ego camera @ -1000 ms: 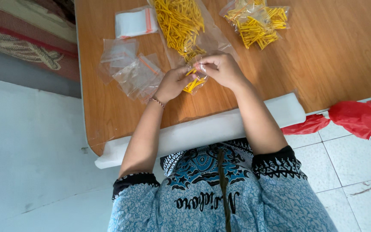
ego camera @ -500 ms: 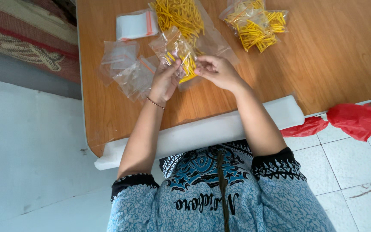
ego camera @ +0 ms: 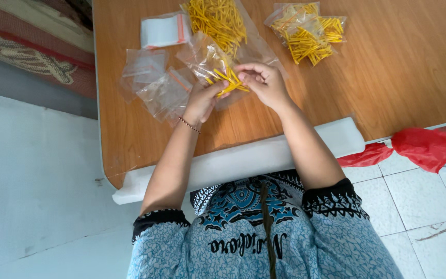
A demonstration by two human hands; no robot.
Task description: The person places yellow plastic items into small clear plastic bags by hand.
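A small bag [ego camera: 210, 57] of sticks [ego camera: 228, 80] is held over the table [ego camera: 414, 77]. Empty bags [ego camera: 156, 88] are found at nine o'clock of it, loose sticks [ego camera: 218, 18] at twelve, filled bags [ego camera: 305, 33] at two.

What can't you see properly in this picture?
- Head view: how many yellow sticks the left hand and right hand hold; fingers cover them.
- The big pile of sticks is cut off by the top edge.
- The table's near edge hides under white foam padding.
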